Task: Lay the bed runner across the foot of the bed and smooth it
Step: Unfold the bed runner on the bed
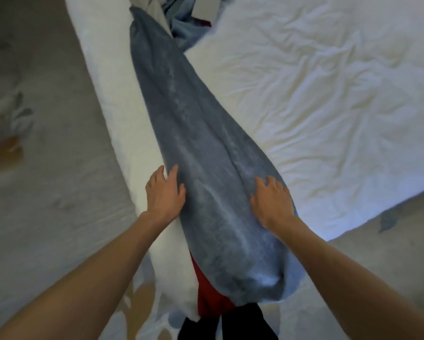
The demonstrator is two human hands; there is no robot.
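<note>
Grey-blue runner [201,143] lengthwise along bed [329,94] edge

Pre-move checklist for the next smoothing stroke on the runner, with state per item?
1. Left hand flat on the runner, left edge: ok.
2. Right hand flat on its right edge: ok.
3. Runner smooth: not ok, a long crease runs down the middle.
4. Runner spread to full width: not ok, it narrows and bunches at the far end.
5. Far end free: not ok, clothes lie against it.
6. Lies across the foot of the bed: cannot tell.
</note>
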